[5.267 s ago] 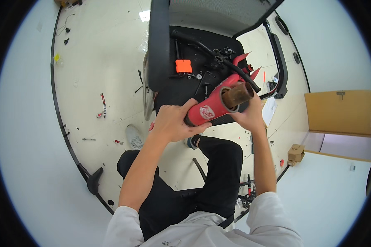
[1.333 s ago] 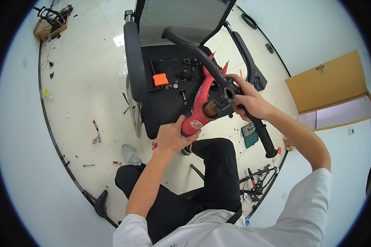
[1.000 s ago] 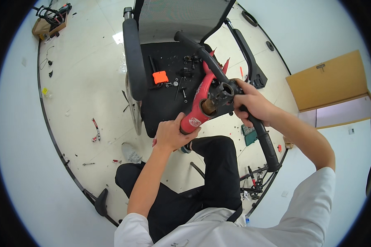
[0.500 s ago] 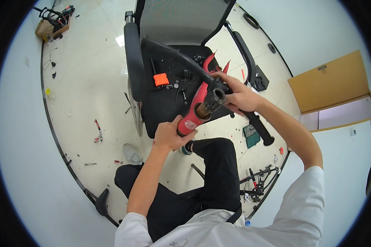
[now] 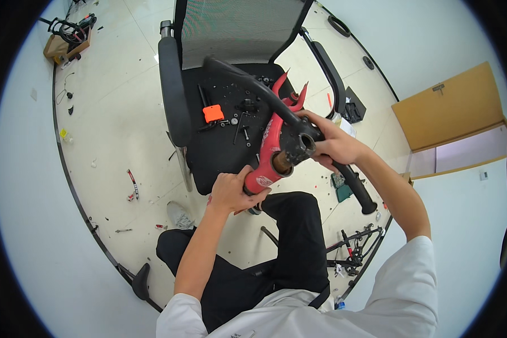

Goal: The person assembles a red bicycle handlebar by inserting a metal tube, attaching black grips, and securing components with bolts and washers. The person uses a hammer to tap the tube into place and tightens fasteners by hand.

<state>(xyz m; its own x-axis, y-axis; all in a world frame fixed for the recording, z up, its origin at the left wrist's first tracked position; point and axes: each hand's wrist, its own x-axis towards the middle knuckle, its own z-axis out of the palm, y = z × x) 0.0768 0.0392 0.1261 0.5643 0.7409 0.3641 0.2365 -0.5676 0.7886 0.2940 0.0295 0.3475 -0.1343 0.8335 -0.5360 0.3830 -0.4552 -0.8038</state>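
Left hand (image 5: 231, 192) grasps red tube (image 5: 263, 179), its long axis running rightward and slightly outward from that grip to the clamp (image 5: 293, 149), nearer right hand (image 5: 339, 139), which clasps black handlebar (image 5: 271, 101); contact with rusty pipe (image 5: 281, 161) uncertain.

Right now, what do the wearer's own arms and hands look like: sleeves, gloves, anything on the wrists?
Pale grey-white short sleeves, loose, ending near the elbows; bare below. Left hand and right hand: ungloved, no watch or band visible.
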